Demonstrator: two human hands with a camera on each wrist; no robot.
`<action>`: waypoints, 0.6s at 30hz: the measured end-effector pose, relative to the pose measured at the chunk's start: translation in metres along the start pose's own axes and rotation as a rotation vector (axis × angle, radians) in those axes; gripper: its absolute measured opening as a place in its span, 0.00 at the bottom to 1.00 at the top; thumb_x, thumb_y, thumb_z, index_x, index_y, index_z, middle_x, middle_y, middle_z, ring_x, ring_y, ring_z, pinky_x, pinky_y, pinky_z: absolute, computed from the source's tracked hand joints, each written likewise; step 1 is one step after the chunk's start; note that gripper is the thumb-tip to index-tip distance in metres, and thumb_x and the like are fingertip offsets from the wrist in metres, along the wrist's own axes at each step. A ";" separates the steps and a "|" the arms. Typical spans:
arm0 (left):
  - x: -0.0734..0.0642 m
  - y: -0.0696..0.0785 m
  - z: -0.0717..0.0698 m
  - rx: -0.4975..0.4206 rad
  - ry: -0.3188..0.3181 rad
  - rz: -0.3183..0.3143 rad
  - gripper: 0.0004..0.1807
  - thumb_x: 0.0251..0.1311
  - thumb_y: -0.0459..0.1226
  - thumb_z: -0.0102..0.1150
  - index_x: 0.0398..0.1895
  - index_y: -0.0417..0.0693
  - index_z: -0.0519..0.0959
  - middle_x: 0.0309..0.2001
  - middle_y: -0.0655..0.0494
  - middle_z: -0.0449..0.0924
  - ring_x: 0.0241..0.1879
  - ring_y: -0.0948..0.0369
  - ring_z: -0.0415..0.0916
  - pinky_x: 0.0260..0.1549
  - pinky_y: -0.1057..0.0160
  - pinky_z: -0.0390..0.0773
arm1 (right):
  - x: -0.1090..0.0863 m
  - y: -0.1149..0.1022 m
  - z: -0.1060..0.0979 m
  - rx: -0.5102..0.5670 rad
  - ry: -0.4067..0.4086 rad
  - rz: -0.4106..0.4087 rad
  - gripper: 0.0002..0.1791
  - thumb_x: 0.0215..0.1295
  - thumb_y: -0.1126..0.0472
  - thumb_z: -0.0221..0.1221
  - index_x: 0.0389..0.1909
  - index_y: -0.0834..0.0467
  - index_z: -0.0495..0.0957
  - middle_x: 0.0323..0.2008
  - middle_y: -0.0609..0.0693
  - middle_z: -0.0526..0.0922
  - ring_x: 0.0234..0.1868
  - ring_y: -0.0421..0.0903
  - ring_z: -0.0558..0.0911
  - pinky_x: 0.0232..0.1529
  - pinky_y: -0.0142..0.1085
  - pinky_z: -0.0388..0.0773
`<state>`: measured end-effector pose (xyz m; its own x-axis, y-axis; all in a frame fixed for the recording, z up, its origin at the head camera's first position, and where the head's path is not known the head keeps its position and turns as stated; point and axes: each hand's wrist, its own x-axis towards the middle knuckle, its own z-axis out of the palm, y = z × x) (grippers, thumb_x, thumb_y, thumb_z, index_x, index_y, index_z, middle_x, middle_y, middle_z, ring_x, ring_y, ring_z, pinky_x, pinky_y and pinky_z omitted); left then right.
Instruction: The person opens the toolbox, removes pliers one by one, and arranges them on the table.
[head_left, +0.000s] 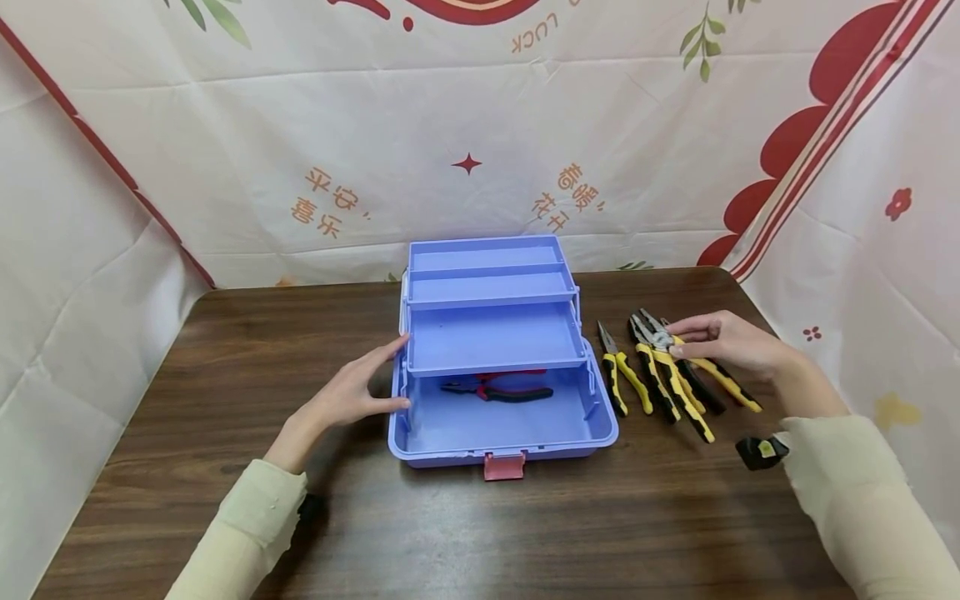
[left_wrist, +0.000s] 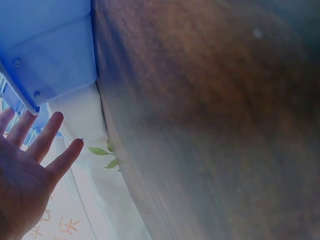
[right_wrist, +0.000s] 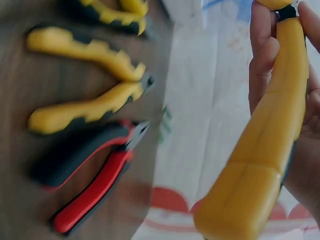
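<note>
My right hand [head_left: 731, 340] pinches a pair of yellow-and-black pliers [head_left: 662, 340] near the pivot, lifted over other pliers. In the right wrist view a yellow handle [right_wrist: 255, 145] of these pliers slants past the fingers. My left hand [head_left: 348, 392] rests against the left side of a blue toolbox [head_left: 502, 456], thumb and fingers spread. The toolbox stands open, its trays [head_left: 495, 337] raised in steps. In its bottom lies a pair of red-and-black pliers [head_left: 517, 393], partly hidden under the lowest tray.
Yellow-and-black long-nose pliers [head_left: 613, 367] lie just right of the toolbox. Beside them are more pliers, among them a red-and-black pair [right_wrist: 95, 175]. A red latch [head_left: 504, 467] hangs at the toolbox front. Printed cloth [head_left: 390, 133] walls in the wooden table [head_left: 450, 533].
</note>
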<state>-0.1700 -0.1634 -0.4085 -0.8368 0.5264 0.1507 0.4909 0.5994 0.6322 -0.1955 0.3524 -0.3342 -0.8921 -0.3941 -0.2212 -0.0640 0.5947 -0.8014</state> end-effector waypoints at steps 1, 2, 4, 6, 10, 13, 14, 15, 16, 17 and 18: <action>0.000 0.000 0.000 0.000 -0.002 0.002 0.48 0.44 0.51 0.65 0.68 0.57 0.49 0.65 0.51 0.53 0.61 0.53 0.54 0.54 0.46 0.56 | -0.003 0.005 -0.002 0.019 0.010 0.009 0.27 0.59 0.61 0.56 0.54 0.74 0.64 0.46 0.62 0.75 0.40 0.36 0.76 0.38 0.34 0.75; 0.000 0.001 0.000 -0.003 -0.001 0.000 0.48 0.44 0.51 0.65 0.68 0.57 0.49 0.65 0.51 0.53 0.61 0.54 0.54 0.54 0.46 0.56 | -0.005 0.010 -0.003 0.036 0.017 0.014 0.27 0.60 0.61 0.56 0.54 0.75 0.63 0.44 0.60 0.76 0.39 0.37 0.77 0.37 0.34 0.75; 0.001 0.001 -0.001 0.000 -0.002 0.004 0.49 0.44 0.53 0.64 0.68 0.56 0.49 0.65 0.51 0.53 0.61 0.54 0.54 0.54 0.47 0.56 | -0.011 0.021 -0.007 0.097 0.036 0.050 0.24 0.60 0.62 0.56 0.54 0.71 0.65 0.40 0.56 0.78 0.37 0.41 0.78 0.36 0.36 0.76; 0.001 0.001 -0.001 0.002 -0.005 0.006 0.49 0.44 0.53 0.64 0.68 0.55 0.49 0.65 0.50 0.52 0.61 0.53 0.54 0.54 0.46 0.56 | -0.016 0.033 -0.010 0.132 0.054 0.076 0.20 0.60 0.62 0.55 0.52 0.65 0.68 0.36 0.51 0.80 0.35 0.44 0.79 0.34 0.37 0.76; 0.001 0.002 -0.001 -0.003 -0.006 -0.002 0.49 0.44 0.49 0.65 0.68 0.56 0.49 0.65 0.50 0.53 0.60 0.53 0.54 0.54 0.45 0.56 | -0.025 0.055 -0.020 0.136 0.083 0.102 0.13 0.61 0.62 0.54 0.47 0.52 0.71 0.36 0.43 0.80 0.36 0.39 0.78 0.34 0.32 0.75; 0.001 0.003 -0.001 0.001 -0.005 -0.001 0.49 0.44 0.49 0.65 0.68 0.56 0.49 0.65 0.51 0.53 0.60 0.53 0.54 0.54 0.46 0.56 | -0.032 0.068 -0.029 0.084 0.093 0.114 0.11 0.62 0.59 0.53 0.44 0.44 0.71 0.37 0.39 0.79 0.38 0.36 0.77 0.36 0.29 0.73; 0.001 0.002 -0.001 0.002 -0.004 0.000 0.49 0.44 0.50 0.65 0.68 0.56 0.49 0.65 0.51 0.53 0.60 0.54 0.54 0.54 0.47 0.56 | -0.034 0.072 -0.033 0.074 0.096 0.124 0.10 0.63 0.59 0.52 0.43 0.42 0.71 0.37 0.39 0.79 0.38 0.37 0.77 0.35 0.30 0.73; 0.001 0.002 -0.001 0.003 -0.002 0.000 0.49 0.44 0.51 0.65 0.68 0.57 0.49 0.65 0.51 0.53 0.61 0.54 0.54 0.54 0.47 0.56 | -0.036 0.075 -0.036 0.053 0.101 0.128 0.10 0.63 0.58 0.52 0.42 0.39 0.71 0.37 0.38 0.78 0.37 0.36 0.77 0.35 0.31 0.74; 0.001 0.002 -0.001 0.004 -0.002 -0.001 0.49 0.44 0.51 0.65 0.68 0.57 0.49 0.65 0.52 0.53 0.61 0.54 0.54 0.54 0.47 0.56 | -0.038 0.077 -0.039 0.031 0.105 0.139 0.10 0.63 0.57 0.52 0.42 0.38 0.71 0.36 0.36 0.78 0.37 0.35 0.76 0.34 0.31 0.73; 0.001 0.002 -0.001 0.003 -0.001 -0.001 0.48 0.44 0.51 0.65 0.68 0.57 0.49 0.65 0.52 0.52 0.61 0.54 0.54 0.54 0.47 0.56 | -0.039 0.080 -0.043 0.019 0.111 0.146 0.10 0.63 0.57 0.52 0.41 0.37 0.71 0.36 0.35 0.77 0.37 0.34 0.76 0.34 0.31 0.73; 0.001 0.002 -0.001 0.003 -0.001 -0.001 0.48 0.44 0.52 0.64 0.68 0.57 0.49 0.65 0.52 0.52 0.61 0.54 0.54 0.54 0.47 0.56 | -0.040 0.081 -0.047 0.014 0.116 0.147 0.10 0.63 0.57 0.52 0.41 0.37 0.72 0.36 0.34 0.76 0.37 0.33 0.75 0.34 0.30 0.73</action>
<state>-0.1703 -0.1625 -0.4060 -0.8372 0.5260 0.1495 0.4907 0.6019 0.6301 -0.1859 0.4492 -0.3646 -0.9371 -0.2194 -0.2717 0.0766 0.6299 -0.7729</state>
